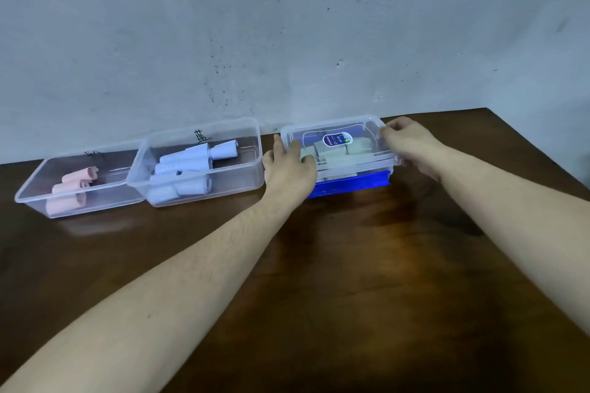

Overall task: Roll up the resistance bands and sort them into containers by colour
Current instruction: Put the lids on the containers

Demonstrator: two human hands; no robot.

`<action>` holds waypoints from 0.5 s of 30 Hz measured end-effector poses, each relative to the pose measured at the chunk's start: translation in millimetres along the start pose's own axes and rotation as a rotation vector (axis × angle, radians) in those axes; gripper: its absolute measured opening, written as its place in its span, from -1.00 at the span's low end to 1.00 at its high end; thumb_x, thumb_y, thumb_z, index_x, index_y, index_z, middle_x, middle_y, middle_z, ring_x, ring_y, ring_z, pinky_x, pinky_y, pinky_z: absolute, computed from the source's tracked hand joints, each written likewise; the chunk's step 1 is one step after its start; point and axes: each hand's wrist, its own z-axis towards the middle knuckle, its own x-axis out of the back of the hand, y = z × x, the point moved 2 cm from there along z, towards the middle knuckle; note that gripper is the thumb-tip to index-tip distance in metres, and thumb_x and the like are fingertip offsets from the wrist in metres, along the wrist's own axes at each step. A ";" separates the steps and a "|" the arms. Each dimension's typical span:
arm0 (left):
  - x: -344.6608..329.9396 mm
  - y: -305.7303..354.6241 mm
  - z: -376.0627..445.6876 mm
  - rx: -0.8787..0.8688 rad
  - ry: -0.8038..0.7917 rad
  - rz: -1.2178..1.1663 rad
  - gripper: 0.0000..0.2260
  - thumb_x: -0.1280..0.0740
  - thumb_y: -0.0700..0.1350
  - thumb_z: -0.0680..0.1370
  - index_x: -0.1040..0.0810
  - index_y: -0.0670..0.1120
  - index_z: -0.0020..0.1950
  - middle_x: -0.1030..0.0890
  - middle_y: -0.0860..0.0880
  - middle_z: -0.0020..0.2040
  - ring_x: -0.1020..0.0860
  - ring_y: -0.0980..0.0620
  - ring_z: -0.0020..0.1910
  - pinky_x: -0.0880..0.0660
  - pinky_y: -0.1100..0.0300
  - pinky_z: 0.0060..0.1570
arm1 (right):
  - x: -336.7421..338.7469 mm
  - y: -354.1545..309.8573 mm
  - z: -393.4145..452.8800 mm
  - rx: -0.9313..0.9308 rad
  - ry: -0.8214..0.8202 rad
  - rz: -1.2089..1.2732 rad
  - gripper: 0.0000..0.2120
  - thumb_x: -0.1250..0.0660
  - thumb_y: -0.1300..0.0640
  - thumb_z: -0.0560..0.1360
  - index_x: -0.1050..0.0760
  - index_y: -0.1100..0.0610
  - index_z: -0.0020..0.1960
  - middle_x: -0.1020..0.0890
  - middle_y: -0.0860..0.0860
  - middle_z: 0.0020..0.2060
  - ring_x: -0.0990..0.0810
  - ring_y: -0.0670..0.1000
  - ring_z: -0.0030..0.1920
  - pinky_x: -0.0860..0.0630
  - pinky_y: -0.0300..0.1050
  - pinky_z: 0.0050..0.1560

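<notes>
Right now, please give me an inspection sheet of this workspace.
Surface: dark brown wooden table, glossy.
Job's things: clear plastic container with pink rolled bands; clear plastic container with pale blue rolled bands; clear lidded plastic box with grey-green rolled bands, standing on a blue base.
Clutter: nothing seen.
Grippers: left hand and right hand hold the lidded box's ends.
Cables: nothing seen.
Surroundings: speckled grey wall.

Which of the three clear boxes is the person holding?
The rightmost box, holding grey-beige rolls and bearing a round sticker. Both the left hand and right hand grip its ends. The pink-roll box and blue-roll box sit untouched.
</notes>
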 end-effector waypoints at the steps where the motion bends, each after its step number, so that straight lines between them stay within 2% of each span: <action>1: 0.4 -0.1 0.6 0.001 -0.012 0.012 -0.52 -0.03 -0.08 0.65 -0.18 -0.11 0.58 0.04 -0.17 0.62 0.12 -0.09 0.59 0.14 0.07 0.52 | -0.5 -0.1 0.5 0.010 -0.007 -0.022 -0.78 -0.21 0.03 0.62 -0.52 0.11 0.16 -0.59 0.07 -0.12 -0.47 0.02 -0.38 -0.37 -0.18 -0.43; 3: -1.2 -1.6 1.0 -0.002 -0.038 -0.023 -0.52 -0.03 -0.11 0.65 -0.16 -0.14 0.59 0.06 -0.17 0.62 0.10 -0.09 0.60 0.08 0.04 0.56 | -1.2 -2.5 1.7 0.041 -0.011 -0.061 -0.74 -0.20 0.03 0.63 -0.56 0.12 0.17 -0.63 0.08 -0.03 -0.53 0.02 -0.29 -0.44 -0.15 -0.32; 6: -1.6 -8.9 0.3 0.011 -0.059 -0.122 -0.52 -0.07 -0.14 0.64 -0.17 -0.10 0.59 0.06 -0.09 0.63 -0.15 -0.11 0.56 -0.35 -0.07 0.41 | -3.9 -4.9 3.8 0.047 -0.006 -0.073 -0.76 -0.21 0.06 0.64 -0.59 0.13 0.15 -0.62 0.06 -0.03 -0.52 -0.03 -0.28 -0.43 -0.15 -0.34; 7: -1.3 -11.6 1.4 -0.024 -0.060 -0.103 -0.52 -0.07 -0.14 0.64 -0.18 -0.10 0.58 0.05 -0.09 0.63 -0.18 -0.12 0.55 -0.40 -0.08 0.38 | -4.9 -4.8 5.4 0.039 -0.006 -0.073 -0.76 -0.20 0.06 0.64 -0.59 0.13 0.15 -0.61 0.06 -0.02 -0.51 -0.03 -0.28 -0.42 -0.15 -0.35; 9: -2.0 -14.6 3.5 -0.106 -0.060 0.016 -0.53 -0.07 -0.16 0.64 -0.21 -0.14 0.56 -0.01 -0.13 0.62 -0.09 -0.14 0.57 -0.24 -0.06 0.49 | -6.3 -3.9 8.0 0.046 -0.017 -0.110 -0.73 -0.19 0.05 0.64 -0.59 0.15 0.15 -0.63 0.09 0.00 -0.51 -0.02 -0.27 -0.42 -0.14 -0.31; 11: -0.7 -10.0 3.1 -0.227 0.019 0.180 -0.56 -0.09 -0.20 0.64 -0.27 -0.15 0.54 -0.10 -0.15 0.60 -0.03 -0.12 0.58 -0.04 0.05 0.55 | -6.6 -3.7 9.8 0.065 -0.030 -0.151 -0.71 -0.18 0.02 0.64 -0.56 0.15 0.21 -0.65 0.11 0.06 -0.51 0.01 -0.28 -0.44 -0.12 -0.27; 13: 1.9 -2.2 2.8 -0.376 0.095 0.286 -0.54 -0.15 -0.29 0.57 -0.41 -0.07 0.47 -0.33 -0.07 0.51 -0.23 -0.12 0.49 -0.17 0.09 0.47 | -6.2 -5.7 11.3 0.057 -0.049 -0.144 -0.60 -0.21 -0.03 0.64 -0.41 0.09 0.42 -0.59 0.09 0.15 -0.55 0.06 -0.19 -0.47 -0.11 -0.20; 15: -0.6 3.0 2.3 -0.498 0.041 0.377 -0.48 -0.17 -0.35 0.49 -0.49 -0.03 0.41 -0.48 -0.01 0.40 -0.39 -0.09 0.36 -0.29 0.12 0.34 | -8.3 -13.2 16.2 0.099 -0.062 -0.166 -0.47 -0.23 0.04 0.62 -0.23 0.03 0.56 -0.50 0.10 0.33 -0.58 0.14 0.11 -0.53 -0.07 0.05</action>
